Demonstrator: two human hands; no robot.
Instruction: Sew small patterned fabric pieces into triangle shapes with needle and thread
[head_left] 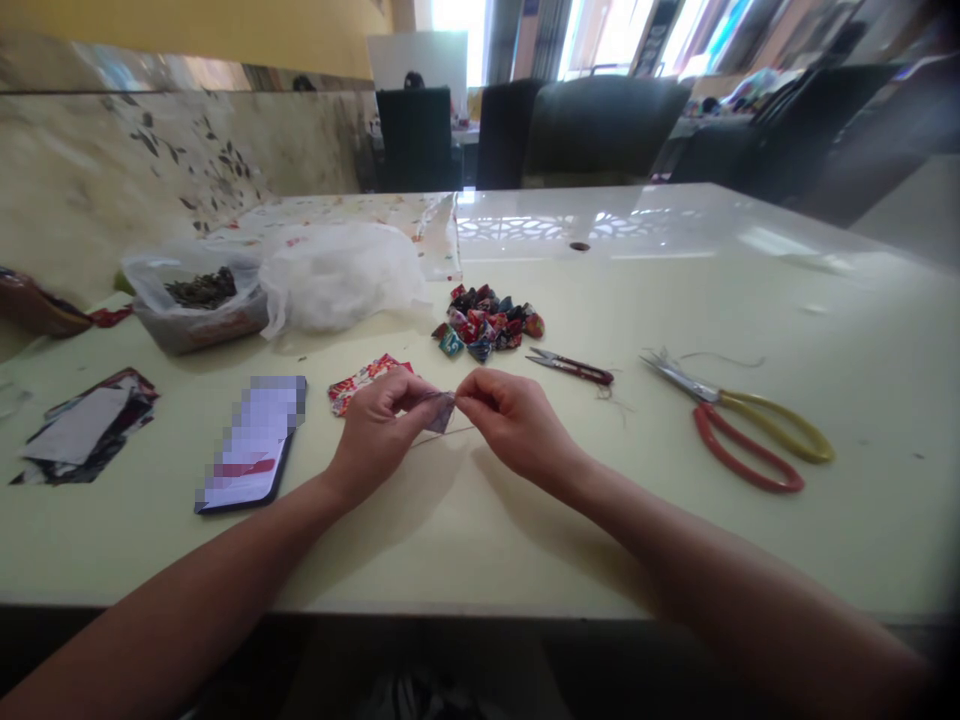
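My left hand (386,415) pinches a small greyish-purple piece of fabric (441,413) between thumb and fingers. The fingertips of my right hand (506,405) are pressed together at the fabric's upper right corner; whatever they hold is too small to make out. A thin dark thread (446,436) runs below the fabric between both hands. Just behind my left hand lie red floral fabric pieces (367,380), partly covered by it. Beyond my hands sits a pile of small stuffed fabric pieces (487,322) in red, teal and dark prints.
Thread snips (571,367) and scissors (739,420) with red and yellow handles lie to the right. On the left are a phone (255,440), dark fabric scraps (94,425), a plastic bag of dried plant matter (199,310) and a bag of white stuffing (341,280). Chairs (607,130) stand beyond the table.
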